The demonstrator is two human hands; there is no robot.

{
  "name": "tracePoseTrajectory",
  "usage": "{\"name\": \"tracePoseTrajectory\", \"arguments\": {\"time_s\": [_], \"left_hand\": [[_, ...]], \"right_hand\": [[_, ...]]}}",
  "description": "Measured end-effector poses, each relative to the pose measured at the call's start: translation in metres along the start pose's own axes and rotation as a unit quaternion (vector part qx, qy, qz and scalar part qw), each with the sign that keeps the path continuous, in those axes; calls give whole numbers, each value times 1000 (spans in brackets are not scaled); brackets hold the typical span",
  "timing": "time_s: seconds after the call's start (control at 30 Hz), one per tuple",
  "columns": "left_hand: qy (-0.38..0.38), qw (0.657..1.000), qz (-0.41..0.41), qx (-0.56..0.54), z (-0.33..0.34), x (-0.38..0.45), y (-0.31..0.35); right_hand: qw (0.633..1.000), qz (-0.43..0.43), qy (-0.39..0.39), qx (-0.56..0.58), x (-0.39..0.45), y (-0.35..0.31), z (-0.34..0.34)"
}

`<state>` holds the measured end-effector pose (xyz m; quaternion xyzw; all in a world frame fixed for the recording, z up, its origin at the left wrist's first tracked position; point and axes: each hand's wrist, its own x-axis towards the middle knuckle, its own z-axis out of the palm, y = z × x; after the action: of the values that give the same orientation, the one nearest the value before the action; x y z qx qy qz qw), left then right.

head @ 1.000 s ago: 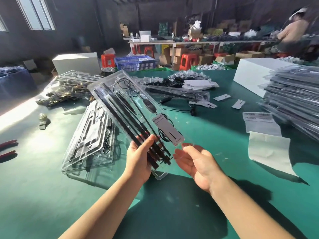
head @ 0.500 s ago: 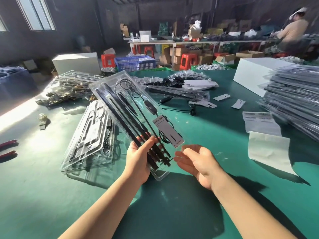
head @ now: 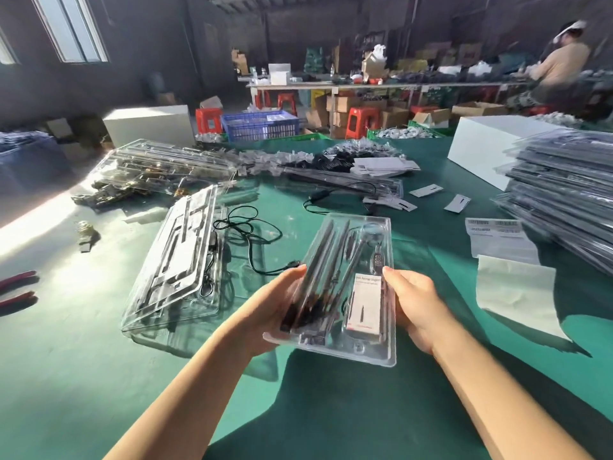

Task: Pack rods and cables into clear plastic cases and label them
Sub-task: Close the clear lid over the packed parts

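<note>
I hold a clear plastic case point(head: 345, 346) above the green table, pointing away from me. Inside lie dark rods point(head: 318, 273), a coiled cable point(head: 374, 232) and a white label card point(head: 363, 302). My left hand point(head: 275, 300) grips its left edge and my right hand point(head: 418, 307) grips its right edge. The picture of the case is blurred. An open empty clear case point(head: 175, 260) lies on the table to the left, with a loose black cable point(head: 248, 237) beside it.
A tall stack of packed cases point(head: 564, 194) stands at the right by a white box point(head: 491, 144). Label sheets point(head: 497, 237) and backing paper point(head: 517, 290) lie at the right. Empty cases and parts point(head: 156, 171) pile up far left. Red-handled pliers point(head: 16, 288) lie at the left edge.
The case has swung from slanting up-left to pointing straight away and lower. My right hand, which was open under its corner, now grips the right edge. The loose cable is uncovered.
</note>
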<state>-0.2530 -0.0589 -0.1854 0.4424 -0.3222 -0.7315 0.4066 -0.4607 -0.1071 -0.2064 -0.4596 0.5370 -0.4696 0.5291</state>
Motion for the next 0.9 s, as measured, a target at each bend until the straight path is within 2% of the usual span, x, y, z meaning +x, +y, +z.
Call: {"name": "tracePoseTrajectory", "arguments": {"time_s": [0.07,0.13,0.17,0.23,0.3,0.4,0.47,0.5,0.53,0.6,0.63,0.67,0.7,0.73,0.77,0.83,0.87,0.9], "left_hand": [[90,993,81,-2,0,7,-4],[182,962,199,45,-3,12,-10],[201,945,247,75,-5,12,-13],[213,919,304,133,-9,12,-17],[218,895,336,199,-11,15,-22],[233,863,368,257,-9,18,-25],[242,831,401,299,-9,16,-27],[256,797,430,340,-10,14,-27],[279,741,467,393,-11,12,-27],[335,579,544,506,-11,11,-26],[353,508,568,543,-10,11,-26],[360,458,578,571,-8,11,-26],[358,431,572,599,-5,11,-27],[344,424,548,634,-2,12,-28],[318,436,505,674,2,13,-30],[231,494,390,742,11,15,-36],[186,517,332,766,14,18,-39],[147,535,280,783,16,22,-41]], "right_hand": [[998,-44,43,-34,5,-9,-7],[977,-130,87,-147,11,-30,-20],[948,-186,110,-232,13,-45,-28],[864,-295,148,-379,19,-80,-42],[784,-375,169,-464,25,-113,-48],[694,-420,167,-561,37,-146,-43],[632,-457,125,-614,43,-148,-37],[599,-485,102,-630,43,-142,-35],[562,-514,81,-642,42,-131,-35],[472,-580,57,-662,36,-98,-41],[430,-614,61,-659,33,-79,-46],[409,-641,55,-648,29,-59,-51],[405,-663,42,-628,26,-41,-56],[420,-669,16,-613,22,-26,-61],[437,-667,-9,-604,17,-12,-64],[479,-644,-45,-595,7,5,-67],[528,-612,-58,-586,6,8,-68],[603,-553,-74,-570,6,6,-72]]}}
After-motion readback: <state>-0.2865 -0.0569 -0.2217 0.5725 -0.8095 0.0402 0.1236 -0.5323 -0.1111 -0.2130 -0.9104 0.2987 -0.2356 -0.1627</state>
